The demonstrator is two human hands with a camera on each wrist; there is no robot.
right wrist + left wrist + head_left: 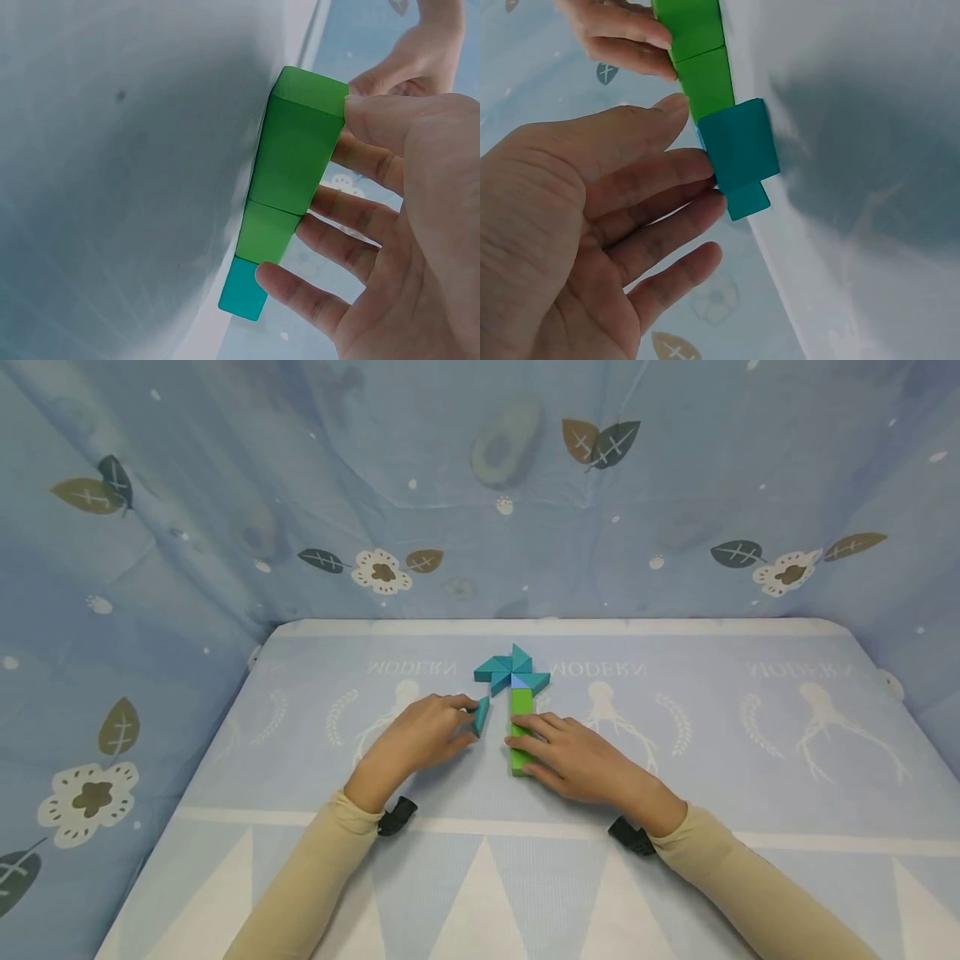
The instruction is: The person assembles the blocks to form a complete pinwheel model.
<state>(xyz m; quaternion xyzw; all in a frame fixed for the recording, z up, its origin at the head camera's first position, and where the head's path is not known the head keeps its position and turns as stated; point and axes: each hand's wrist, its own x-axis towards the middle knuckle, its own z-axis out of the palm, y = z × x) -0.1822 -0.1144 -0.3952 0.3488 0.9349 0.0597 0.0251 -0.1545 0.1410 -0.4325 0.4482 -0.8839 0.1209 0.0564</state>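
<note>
My left hand (435, 727) is beside a loose teal triangular block (481, 717); in the left wrist view a fingertip meets the block's edge while the thumb is apart from it. To the right, my right hand (573, 760) holds a green block (300, 154), fingers across its top and thumb at its near right edge. A shorter green block (268, 231) adjoins it, making a straight green column. Above the column, teal triangular blocks (498, 667) form a pinwheel shape, with a light blue triangle (517, 682) at the join.
All the blocks lie on a pale blue patterned table mat (675, 735). A blue curtain (645, 527) with leaf and flower prints hangs behind the far edge and along the left side. Black straps (397, 817) show under the wrists.
</note>
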